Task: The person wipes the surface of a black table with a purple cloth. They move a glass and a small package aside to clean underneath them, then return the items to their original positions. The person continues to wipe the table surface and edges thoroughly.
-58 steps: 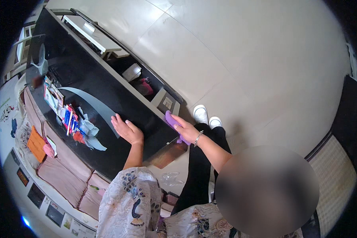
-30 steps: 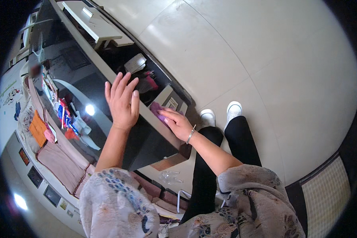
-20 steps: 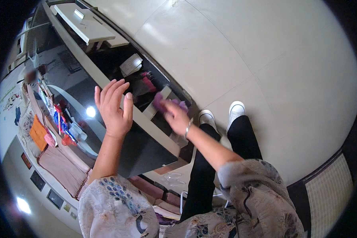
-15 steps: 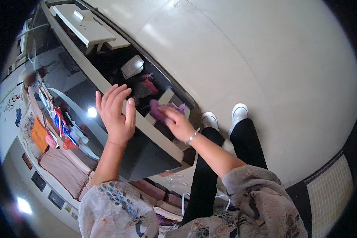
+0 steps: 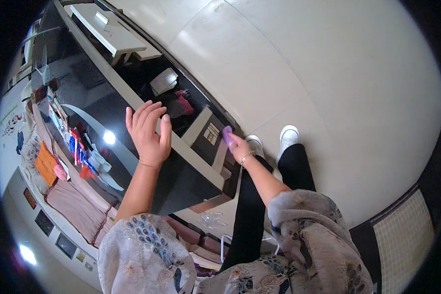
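Wiping looks like the step in hand: your right hand (image 5: 237, 147) presses a purple cloth (image 5: 227, 134) against the edge of the black surface (image 5: 132, 122), at its near right corner, just above the open shelf below. Your fingers are curled together around the cloth, so that hand is closed on it, and the cloth peeks out past the fingertips toward the small labelled panel (image 5: 210, 133) set in the front of the unit.

Your left hand (image 5: 149, 131) hovers over the surface well to the left of the right one, palm down, fingers spread and slightly bent, holding nothing. I cannot tell whether its fingertips touch the front lip or hang just above it.

Beyond your left hand, on the far side of the surface, lies a clutter of coloured packets (image 5: 78, 152) and an orange item (image 5: 46, 164). In the recess beneath, between your hands, sit a white stack of paper (image 5: 163, 81) and something pink (image 5: 185, 105). Your white shoes (image 5: 288, 134) stand on the pale floor just to the right of your right hand.

As a judgement, the next move calls for keeping the cloth flat on the edge and drawing it along the lip toward your left hand.
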Action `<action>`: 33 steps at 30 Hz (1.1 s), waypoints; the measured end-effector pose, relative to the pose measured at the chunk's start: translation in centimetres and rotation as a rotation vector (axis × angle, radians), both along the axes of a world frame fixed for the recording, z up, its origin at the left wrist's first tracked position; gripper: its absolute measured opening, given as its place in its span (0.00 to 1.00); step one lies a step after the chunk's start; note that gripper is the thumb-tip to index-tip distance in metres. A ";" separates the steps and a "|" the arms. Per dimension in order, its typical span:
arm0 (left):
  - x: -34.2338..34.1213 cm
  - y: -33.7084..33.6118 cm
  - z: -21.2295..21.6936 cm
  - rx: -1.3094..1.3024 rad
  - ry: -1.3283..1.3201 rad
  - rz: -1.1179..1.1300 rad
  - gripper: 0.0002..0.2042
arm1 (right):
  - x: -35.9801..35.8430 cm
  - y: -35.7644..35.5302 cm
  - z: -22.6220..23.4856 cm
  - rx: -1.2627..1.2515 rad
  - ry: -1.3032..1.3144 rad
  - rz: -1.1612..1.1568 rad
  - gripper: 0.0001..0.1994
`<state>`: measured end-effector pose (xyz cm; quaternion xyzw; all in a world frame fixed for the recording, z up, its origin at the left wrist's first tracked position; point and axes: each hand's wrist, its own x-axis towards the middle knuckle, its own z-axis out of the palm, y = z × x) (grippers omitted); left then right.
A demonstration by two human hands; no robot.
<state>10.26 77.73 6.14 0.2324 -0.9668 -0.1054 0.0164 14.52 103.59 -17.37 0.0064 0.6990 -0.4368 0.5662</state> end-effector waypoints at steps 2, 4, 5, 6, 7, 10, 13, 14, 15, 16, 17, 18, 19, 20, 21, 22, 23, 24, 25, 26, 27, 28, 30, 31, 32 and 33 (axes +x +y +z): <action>0.3 -0.2 -0.4 0.004 0.012 0.004 0.07 | -0.5 0.5 5.6 -0.093 0.023 -0.030 0.19; 0.4 0.0 -0.7 0.006 0.024 0.003 0.07 | -1.9 0.8 10.2 -0.204 0.057 -0.006 0.17; 0.3 0.0 -0.7 0.007 0.017 0.004 0.07 | -2.7 1.1 12.4 -0.297 0.029 0.037 0.17; 0.3 -0.1 -0.9 0.006 0.017 0.003 0.07 | -3.9 1.2 14.2 -0.392 0.007 0.079 0.16; 0.2 0.0 -0.9 0.003 0.028 0.005 0.07 | -4.9 0.6 16.5 -0.367 -0.001 0.087 0.14; 0.7 -0.1 -0.6 0.001 0.034 0.021 0.07 | -3.6 -0.4 15.2 -0.350 0.121 0.104 0.13; 0.5 -0.1 -0.4 0.002 0.042 0.020 0.06 | -2.8 -2.4 10.2 -0.252 0.300 0.060 0.13; 0.1 0.0 -0.6 0.007 0.047 0.007 0.06 | -2.1 -2.9 7.3 -0.151 0.360 0.047 0.13; 0.0 0.0 -0.4 0.000 0.049 0.006 0.06 | -1.8 -3.5 4.2 -0.124 0.320 0.044 0.13; -0.2 -0.1 -0.7 0.001 0.063 0.003 0.06 | -2.3 -3.9 1.5 -0.089 0.287 0.041 0.13; -0.5 0.1 -0.9 0.014 0.077 -0.003 0.06 | -3.5 -4.3 -0.2 0.023 0.185 -0.005 0.14; -0.6 0.3 -0.9 0.025 0.086 -0.007 0.06 | -3.8 -4.6 -1.0 0.131 0.077 -0.050 0.14; -0.4 0.1 -0.9 0.021 0.079 -0.007 0.05 | -3.6 -5.4 -0.2 0.091 0.136 -0.041 0.14; -0.1 -0.3 -0.9 0.012 0.070 -0.008 0.05 | -3.5 -6.3 0.7 0.053 0.197 -0.035 0.14; 0.2 -0.3 -1.0 0.012 0.061 -0.005 0.05 | -4.0 -6.9 2.3 0.023 0.260 -0.025 0.14; -0.1 0.0 -0.9 0.017 0.063 -0.002 0.05 | -5.0 -7.2 4.8 -0.132 0.300 0.011 0.14; 0.4 -0.2 -1.1 0.010 0.101 0.010 0.06 | -3.5 -7.1 5.7 -0.181 0.395 0.115 0.13; 0.7 -0.2 -1.0 -0.004 0.091 0.024 0.06 | -3.4 -7.2 8.8 -0.288 0.266 0.037 0.13; 0.8 -0.1 -0.8 -0.004 0.078 0.032 0.06 | -4.3 -7.5 11.4 -0.420 0.194 0.035 0.11; 0.7 -0.2 -0.7 -0.010 0.063 0.033 0.06 | -4.7 -7.7 13.3 -0.501 0.221 0.039 0.10; 0.6 -0.2 -0.7 -0.008 0.069 0.026 0.06 | -4.9 -8.1 13.2 -0.489 0.275 0.056 0.11; 0.5 -0.1 -0.8 -0.009 0.072 0.020 0.06 | -5.2 -8.5 12.9 -0.479 0.326 0.074 0.11; -0.1 -0.1 -0.7 -0.007 0.074 0.008 0.05 | -5.1 -9.3 9.6 -0.346 0.336 0.118 0.12; -0.7 0.3 -0.7 0.008 0.070 -0.005 0.05 | -5.1 -9.4 7.0 -0.337 0.504 0.111 0.12; -0.6 0.5 -0.8 0.022 0.059 -0.009 0.05 | -5.3 -9.6 6.2 -0.277 0.394 0.071 0.13; -0.3 0.4 -1.2 0.018 0.052 -0.007 0.06 | -4.9 -9.2 6.7 -0.288 0.387 0.046 0.13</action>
